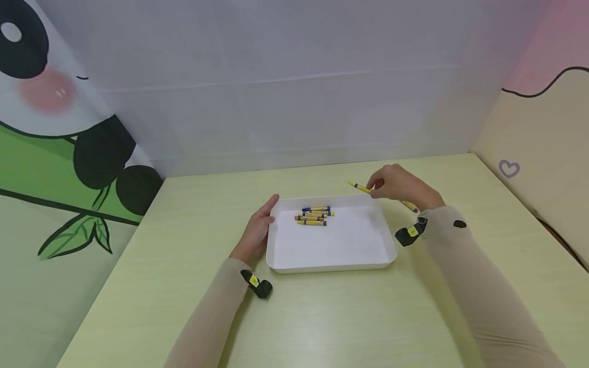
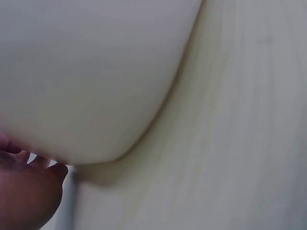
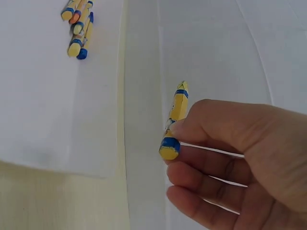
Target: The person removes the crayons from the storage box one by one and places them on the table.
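The right hand (image 1: 400, 184) pinches a yellow crayon (image 3: 179, 106) between thumb and index finger, near its blunt end, with the point facing away from the palm. Held so far back, it could swivel, so a steady, light pinch seems best. The crayon is near the far right corner of the white tray (image 1: 342, 248); its height over the rim is hard to judge, so clearance deserves care. The left hand (image 1: 256, 227) grips the tray's left side, a sensible brace against sliding. Several crayons (image 1: 313, 218) lie together inside the tray, left of its middle. Another crayon (image 1: 409, 206) lies outside, right of the tray, partly hidden by the right hand; the sleeve should avoid nudging it.
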Demonstrator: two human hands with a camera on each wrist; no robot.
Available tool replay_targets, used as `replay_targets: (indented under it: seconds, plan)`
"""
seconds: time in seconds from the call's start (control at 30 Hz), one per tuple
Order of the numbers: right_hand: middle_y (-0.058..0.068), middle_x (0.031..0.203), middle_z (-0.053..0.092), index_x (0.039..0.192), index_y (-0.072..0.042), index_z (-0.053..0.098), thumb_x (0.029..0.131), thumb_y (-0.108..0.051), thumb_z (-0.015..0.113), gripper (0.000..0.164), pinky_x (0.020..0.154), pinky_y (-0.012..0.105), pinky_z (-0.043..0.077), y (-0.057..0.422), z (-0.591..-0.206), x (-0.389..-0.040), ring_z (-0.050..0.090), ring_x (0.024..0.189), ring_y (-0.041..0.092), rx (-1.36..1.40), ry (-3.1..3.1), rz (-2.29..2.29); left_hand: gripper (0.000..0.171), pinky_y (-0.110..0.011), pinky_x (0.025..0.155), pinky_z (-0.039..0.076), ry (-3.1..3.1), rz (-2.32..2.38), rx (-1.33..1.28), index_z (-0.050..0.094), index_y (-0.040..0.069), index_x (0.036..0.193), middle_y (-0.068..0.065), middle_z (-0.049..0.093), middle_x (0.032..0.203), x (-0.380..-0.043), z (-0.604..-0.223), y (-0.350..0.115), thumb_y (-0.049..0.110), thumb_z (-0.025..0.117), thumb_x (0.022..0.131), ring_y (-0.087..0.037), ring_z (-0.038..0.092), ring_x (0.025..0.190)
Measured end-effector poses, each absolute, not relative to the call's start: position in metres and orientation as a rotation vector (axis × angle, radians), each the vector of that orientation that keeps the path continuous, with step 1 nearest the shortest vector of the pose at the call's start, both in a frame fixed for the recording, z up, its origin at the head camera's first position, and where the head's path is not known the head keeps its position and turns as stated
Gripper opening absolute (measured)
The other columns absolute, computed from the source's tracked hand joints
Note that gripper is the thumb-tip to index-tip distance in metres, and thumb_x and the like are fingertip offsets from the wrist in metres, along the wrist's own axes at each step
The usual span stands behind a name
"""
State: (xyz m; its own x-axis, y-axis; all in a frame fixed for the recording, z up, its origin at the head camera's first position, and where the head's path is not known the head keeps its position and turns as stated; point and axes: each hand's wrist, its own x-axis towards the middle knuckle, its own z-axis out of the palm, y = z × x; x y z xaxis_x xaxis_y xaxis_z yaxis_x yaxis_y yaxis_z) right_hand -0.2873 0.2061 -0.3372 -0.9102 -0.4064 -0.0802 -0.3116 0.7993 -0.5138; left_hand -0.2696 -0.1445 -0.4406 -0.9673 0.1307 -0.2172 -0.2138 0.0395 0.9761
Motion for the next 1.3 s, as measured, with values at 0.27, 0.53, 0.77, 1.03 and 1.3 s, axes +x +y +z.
replay_targets:
  seconds: [0.27,0.53,0.77,1.03,1.3]
  plan:
    - [0.017,0.104,0.068,0.107,-0.001,0.07,0.086,-0.012,0.061,0.025,0.082,0.045,0.052,0.234,-0.348,-0.282,0.064,0.093,0.027,-0.473,2.835,-0.738,0.06,-0.037,0.122,0.015,2.088,2.0,-0.1,0.032,0.031,0.15,0.016,0.018,0.16,-0.27,-0.439,-0.145,0.003,0.028,0.098,-0.011,0.01,0.149]
    - [0.018,0.106,0.066,0.109,0.001,0.068,0.086,-0.014,0.06,0.029,0.077,0.041,0.05,0.255,-0.36,-0.278,0.063,0.086,0.027,-0.355,2.812,-0.75,0.06,-0.037,0.122,0.014,2.08,2.016,-0.095,0.032,0.03,0.151,0.015,0.017,0.16,-0.269,-0.44,-0.146,0.001,0.028,0.097,-0.012,0.009,0.149]
    - [0.01,0.085,0.069,0.105,0.003,0.069,0.086,-0.013,0.061,0.026,0.072,0.036,0.049,0.272,-0.377,-0.279,0.059,0.078,0.02,-0.356,2.809,-0.701,0.061,-0.035,0.122,0.014,2.065,2.02,-0.096,0.032,0.032,0.15,0.018,0.017,0.159,-0.269,-0.44,-0.146,0.001,0.028,0.098,-0.009,0.008,0.149]
    - [0.017,0.101,0.067,0.102,0.001,0.07,0.085,-0.014,0.064,0.024,0.077,0.043,0.05,0.284,-0.395,-0.276,0.059,0.09,0.028,-0.337,2.816,-0.671,0.061,-0.035,0.122,0.012,2.062,2.012,-0.083,0.029,0.031,0.151,0.018,0.015,0.159,-0.269,-0.439,-0.147,0.001,0.027,0.098,-0.009,0.006,0.149]
    - [0.017,0.101,0.066,0.101,0.001,0.071,0.085,-0.013,0.065,0.022,0.073,0.039,0.049,0.288,-0.405,-0.276,0.058,0.087,0.025,-0.306,2.802,-0.672,0.062,-0.036,0.122,0.015,2.084,2.023,-0.081,0.033,0.029,0.15,0.015,0.019,0.159,-0.267,-0.438,-0.145,-0.001,0.029,0.095,-0.011,0.01,0.149]
